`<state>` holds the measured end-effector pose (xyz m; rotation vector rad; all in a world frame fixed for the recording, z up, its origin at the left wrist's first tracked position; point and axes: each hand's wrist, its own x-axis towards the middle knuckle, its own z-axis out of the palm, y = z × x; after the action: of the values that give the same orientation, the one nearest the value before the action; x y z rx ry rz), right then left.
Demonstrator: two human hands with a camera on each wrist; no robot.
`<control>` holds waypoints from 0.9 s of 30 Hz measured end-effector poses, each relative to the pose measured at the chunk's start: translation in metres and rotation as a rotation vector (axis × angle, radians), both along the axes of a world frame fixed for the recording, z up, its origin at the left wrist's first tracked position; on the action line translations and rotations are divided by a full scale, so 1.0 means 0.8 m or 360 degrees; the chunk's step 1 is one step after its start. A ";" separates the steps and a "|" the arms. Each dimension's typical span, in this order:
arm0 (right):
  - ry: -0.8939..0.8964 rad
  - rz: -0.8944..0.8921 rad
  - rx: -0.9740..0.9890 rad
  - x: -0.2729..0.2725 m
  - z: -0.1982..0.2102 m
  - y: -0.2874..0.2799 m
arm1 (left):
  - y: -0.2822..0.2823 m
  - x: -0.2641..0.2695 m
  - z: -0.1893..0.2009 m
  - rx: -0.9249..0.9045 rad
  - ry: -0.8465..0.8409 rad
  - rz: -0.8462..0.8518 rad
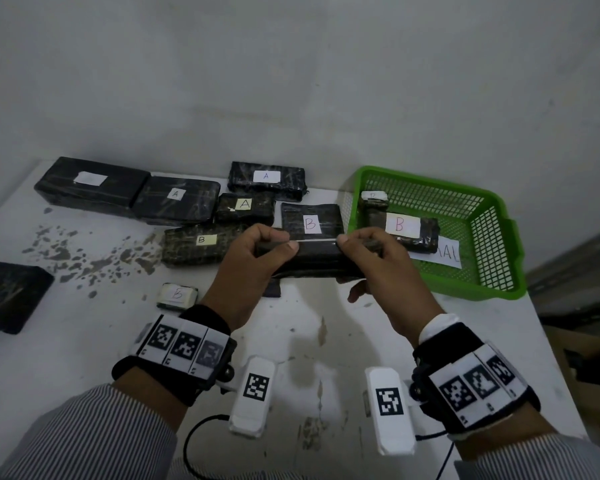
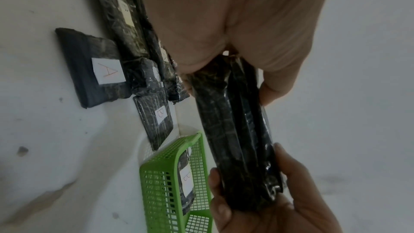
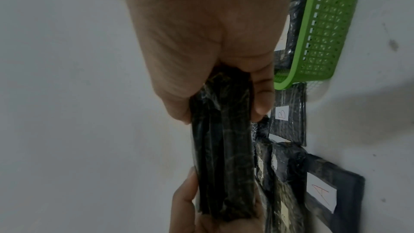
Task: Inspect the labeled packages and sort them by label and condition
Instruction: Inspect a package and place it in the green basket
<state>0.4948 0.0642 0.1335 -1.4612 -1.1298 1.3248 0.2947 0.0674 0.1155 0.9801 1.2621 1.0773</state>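
Observation:
I hold a flat black wrapped package (image 1: 312, 259) above the white table (image 1: 291, 344), tilted on edge so its label is hidden from me. My left hand (image 1: 257, 251) grips its left end and my right hand (image 1: 371, 251) grips its right end, thumbs on top. The wrist views show the held package (image 2: 237, 130) (image 3: 224, 157) edge-on between both hands. On the table behind it lie several black packages labelled A (image 1: 245, 203) and B (image 1: 310, 223). A green basket (image 1: 492, 251) at the right holds a B package (image 1: 400, 226) and a smaller one (image 1: 373, 199).
A small B-labelled package (image 1: 177, 295) lies near my left wrist. A dark package (image 1: 7, 296) sits at the table's left edge. A flat A-labelled package (image 2: 96, 70) lies under the held one. The grey wall stands just behind the table; its right edge drops off beyond the basket.

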 end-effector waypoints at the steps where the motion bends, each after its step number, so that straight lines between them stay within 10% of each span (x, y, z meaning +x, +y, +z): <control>1: -0.0016 0.0011 0.0032 0.001 -0.002 0.000 | 0.000 0.000 0.000 -0.0026 -0.0020 -0.0037; 12: 0.0219 0.0072 0.0179 0.002 -0.010 -0.009 | -0.001 -0.003 -0.009 -0.0202 -0.0101 -0.0145; 27: -0.0763 0.0426 0.0702 -0.007 -0.018 -0.005 | 0.003 0.024 0.029 0.0345 0.0502 -0.0529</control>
<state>0.4892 0.0599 0.1189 -1.3533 -1.8498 0.8234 0.3136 0.0700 0.1385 1.5130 1.1899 0.8301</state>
